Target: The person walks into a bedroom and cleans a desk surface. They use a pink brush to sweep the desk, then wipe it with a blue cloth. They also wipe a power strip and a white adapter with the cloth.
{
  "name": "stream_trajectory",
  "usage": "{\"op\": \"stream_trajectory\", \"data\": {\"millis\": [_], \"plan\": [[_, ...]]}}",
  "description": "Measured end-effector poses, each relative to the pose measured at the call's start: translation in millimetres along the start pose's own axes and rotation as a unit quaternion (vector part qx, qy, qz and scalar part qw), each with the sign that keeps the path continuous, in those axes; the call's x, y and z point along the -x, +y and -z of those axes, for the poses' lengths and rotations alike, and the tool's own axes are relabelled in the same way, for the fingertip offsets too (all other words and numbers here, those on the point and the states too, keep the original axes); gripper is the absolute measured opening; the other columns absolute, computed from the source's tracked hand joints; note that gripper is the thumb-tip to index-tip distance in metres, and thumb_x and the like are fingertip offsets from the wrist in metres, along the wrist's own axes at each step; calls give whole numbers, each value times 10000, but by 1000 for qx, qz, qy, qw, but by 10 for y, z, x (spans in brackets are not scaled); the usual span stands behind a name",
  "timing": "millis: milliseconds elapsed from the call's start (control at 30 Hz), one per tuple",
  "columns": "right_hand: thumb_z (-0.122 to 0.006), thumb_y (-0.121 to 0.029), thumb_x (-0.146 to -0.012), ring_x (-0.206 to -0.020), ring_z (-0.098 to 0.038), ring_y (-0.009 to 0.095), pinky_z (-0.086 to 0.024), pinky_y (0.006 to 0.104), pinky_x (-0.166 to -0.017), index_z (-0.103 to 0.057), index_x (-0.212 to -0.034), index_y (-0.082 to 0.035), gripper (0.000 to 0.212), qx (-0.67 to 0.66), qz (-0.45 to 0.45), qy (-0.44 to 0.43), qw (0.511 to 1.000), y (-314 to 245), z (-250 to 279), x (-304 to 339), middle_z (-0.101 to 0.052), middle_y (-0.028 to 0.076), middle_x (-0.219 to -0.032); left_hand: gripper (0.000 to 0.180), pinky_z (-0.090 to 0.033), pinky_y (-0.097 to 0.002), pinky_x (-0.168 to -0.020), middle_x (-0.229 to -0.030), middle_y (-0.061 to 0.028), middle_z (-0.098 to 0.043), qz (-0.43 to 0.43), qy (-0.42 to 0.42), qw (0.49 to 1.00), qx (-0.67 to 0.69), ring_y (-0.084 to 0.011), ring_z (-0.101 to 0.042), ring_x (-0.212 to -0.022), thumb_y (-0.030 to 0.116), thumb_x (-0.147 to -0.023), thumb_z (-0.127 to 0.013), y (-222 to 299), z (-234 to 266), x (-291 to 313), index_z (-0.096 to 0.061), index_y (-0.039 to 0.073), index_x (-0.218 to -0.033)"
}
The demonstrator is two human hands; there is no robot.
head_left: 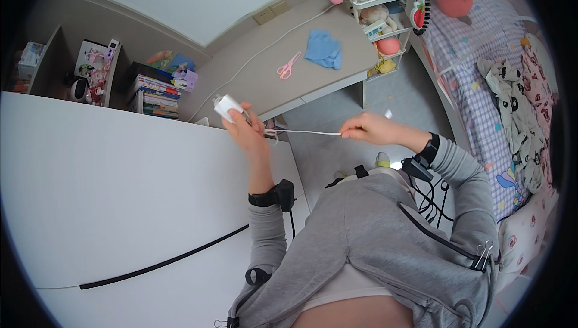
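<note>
Head view: the left hand (248, 128) wraps a boxy white plastic charger (227, 106), its fingers hiding the lower part and some loops of thin white cable (310, 132). The right hand (370, 128) pinches that cable, covering the stretch before a small white end piece (388, 113). Both hands are on the near side of the grey-beige worktop (259, 57), which bears pink-handled scissors (289, 67) and a crumpled blue cloth (324, 50). Left of the worktop are book-filled shelves (46, 54); right of it, a white tiered rack (385, 0) and a checked bed (463, 111). The charger's long axis slants, its upper end pointing left, toward the shelves; the cable runs taut, nearly level, between the hands.
</note>
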State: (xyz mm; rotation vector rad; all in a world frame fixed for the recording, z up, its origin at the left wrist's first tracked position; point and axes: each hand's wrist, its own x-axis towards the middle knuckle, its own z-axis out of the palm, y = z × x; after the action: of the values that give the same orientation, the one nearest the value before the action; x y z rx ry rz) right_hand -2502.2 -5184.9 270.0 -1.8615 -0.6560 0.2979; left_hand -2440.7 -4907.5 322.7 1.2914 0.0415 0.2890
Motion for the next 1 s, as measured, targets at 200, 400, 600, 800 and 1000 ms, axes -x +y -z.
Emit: {"op": "stream_trajectory", "data": {"millis": [200,400,600,800,1000], "plan": [[-645,-226,-907,-805,-653,284,-510,390,-686,-671,-931,-69,161,128,142,-23,981,-438,159,-259,-671,81,-861,341,-296,-217,-456,-770,7,-485,71,-251,927,-268,-36,-350,-546,418,-1063,-402,-288,-115,158,-465,87,-1115],[-656,-208,-885,-823,-642,303,-505,408,-690,-621,-938,-90,133,147,169,45,974,-703,136,-462,-638,66,-904,412,-337,-199,-516,-823,-11,-527,260,-443,856,63,-39,-368,-585,392,-1055,-435,-255,-241,362,-391,32,-1250],[-721,-151,-840,-783,-594,250,-487,367,-670,-579,-924,-68,185,137,163,159,964,-814,195,-485,-540,47,-891,445,-408,-212,-586,-960,-31,-567,163,-446,873,-115,-50,-469,-667,219,-1006,-556,-58,-255,494,-361,6,-1345],[-758,-173,-835,-729,-546,169,-447,290,-640,-592,-915,-66,213,84,126,112,982,-666,298,-594,-523,29,-812,433,-450,-252,-760,-968,-27,-582,253,-468,838,-121,-92,-543,-852,41,-912,-577,153,75,358,-407,6,-1309],[-694,-147,-907,-782,-573,122,-460,275,-677,-623,-924,-52,120,-182,23,160,970,-345,-276,-837,-575,7,-806,473,-457,-276,-861,-1155,-74,-572,122,-375,911,-122,-126,-562,-1003,15,-899,-567,-84,292,396,-395,0,-1338]]}}
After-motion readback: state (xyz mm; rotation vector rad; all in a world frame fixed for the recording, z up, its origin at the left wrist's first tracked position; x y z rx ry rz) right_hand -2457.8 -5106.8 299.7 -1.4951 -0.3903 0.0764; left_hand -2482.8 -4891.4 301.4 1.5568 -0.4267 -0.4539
